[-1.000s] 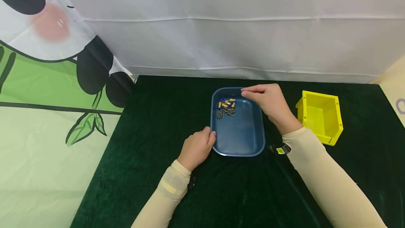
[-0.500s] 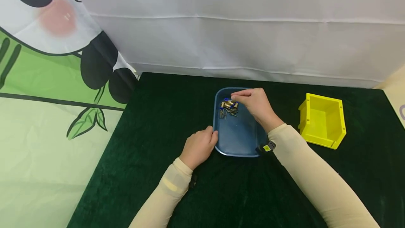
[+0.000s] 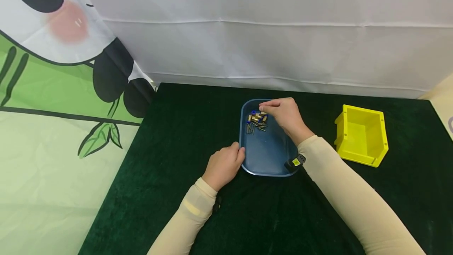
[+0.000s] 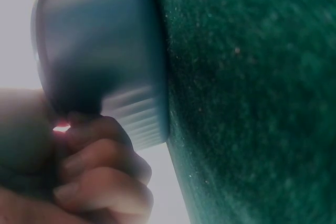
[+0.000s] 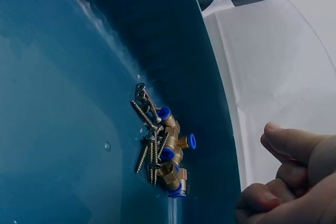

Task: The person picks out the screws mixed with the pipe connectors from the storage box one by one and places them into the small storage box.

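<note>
Booth-like workspace, white sheet (image 3: 247,52), cartoon backdrop (image 3: 39,168), green-covered table (image 3: 170,137).

From above, my head view faced forward and down over the desk (image 3: 170,141); both closer wrist views shared its blue tray (image 3: 265,152).

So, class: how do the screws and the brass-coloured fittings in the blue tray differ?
Shape: the screws are slender and threaded; the fittings are chunkier.
Colour: the screws look dull metallic; the fittings are golden with blue collars.
Position: in the head view, the screws lie mostly nearer the person, the fittings farther away.
Shared: both lie loose in one heap in the blue tray.
</note>
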The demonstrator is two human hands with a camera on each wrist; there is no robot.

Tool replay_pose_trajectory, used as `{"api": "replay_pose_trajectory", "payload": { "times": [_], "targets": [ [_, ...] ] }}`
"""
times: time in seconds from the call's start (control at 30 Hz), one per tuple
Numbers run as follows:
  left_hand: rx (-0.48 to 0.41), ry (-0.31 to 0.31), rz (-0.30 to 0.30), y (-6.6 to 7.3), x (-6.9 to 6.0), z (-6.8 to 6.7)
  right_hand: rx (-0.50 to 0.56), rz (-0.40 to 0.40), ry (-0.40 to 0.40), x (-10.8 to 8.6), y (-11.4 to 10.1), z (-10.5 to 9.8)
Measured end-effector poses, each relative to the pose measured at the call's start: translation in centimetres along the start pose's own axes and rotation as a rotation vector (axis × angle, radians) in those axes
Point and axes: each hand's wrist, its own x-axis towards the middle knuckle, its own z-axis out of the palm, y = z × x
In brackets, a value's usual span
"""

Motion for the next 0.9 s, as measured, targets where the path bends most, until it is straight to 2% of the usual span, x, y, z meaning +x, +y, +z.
{"api": "replay_pose_trajectory", "payload": {
  "times": [0.33,0.57,0.9],
  "targets": [
    [-0.005,-0.024,0.003,-0.3,-0.5,-0.2,-0.092,0.027,-0.037,-0.2,0.8,1.4],
    [-0.001,-0.029,0.008,-0.5,-0.8,-0.3,-0.152,0.018,-0.032,-0.6,1.0,1.8],
    [-0.014,-0.041,0.020,-1.0,-1.3,-0.6,-0.231,0.064,-0.098,-0.2,1.4,3.1]
  ]
}}
